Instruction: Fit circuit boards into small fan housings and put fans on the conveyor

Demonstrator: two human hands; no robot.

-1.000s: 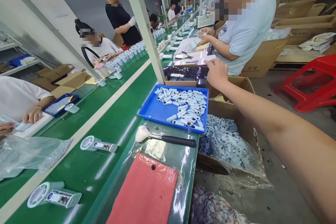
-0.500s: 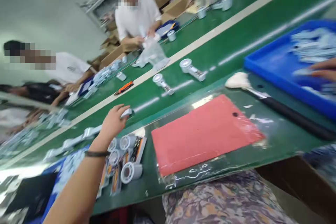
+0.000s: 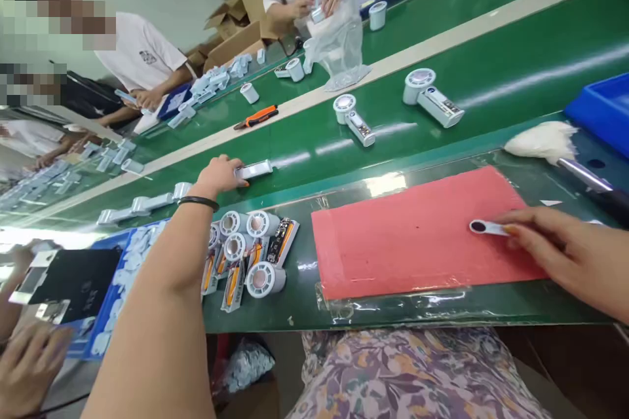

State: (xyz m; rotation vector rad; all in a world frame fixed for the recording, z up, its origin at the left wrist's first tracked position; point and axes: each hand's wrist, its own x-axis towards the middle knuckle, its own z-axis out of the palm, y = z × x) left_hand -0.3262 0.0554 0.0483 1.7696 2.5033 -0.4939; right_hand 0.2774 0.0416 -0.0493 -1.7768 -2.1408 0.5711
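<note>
My left hand (image 3: pixel 219 174) reaches out over the green belt and grips a pale blue fan handle piece (image 3: pixel 253 170) at its near end. A black band sits on that wrist. My right hand (image 3: pixel 565 252) rests on the red mat (image 3: pixel 417 236) and pinches a small white part with a dark round end (image 3: pixel 484 228). Near my left forearm lie several open fan units with orange-marked circuit boards (image 3: pixel 250 252).
Two assembled handheld fans (image 3: pixel 432 97) lie on the green conveyor belt (image 3: pixel 515 72). A white brush with a black handle (image 3: pixel 545 142) and a blue tray (image 3: pixel 602 111) sit at right. An orange cutter (image 3: pixel 258 117) lies further back. Other people work across the belt and at my left.
My view swung left from the blue tray to the mat. My right hand came from the tray onto the red mat with a small part; my left hand took hold of the handle piece.
</note>
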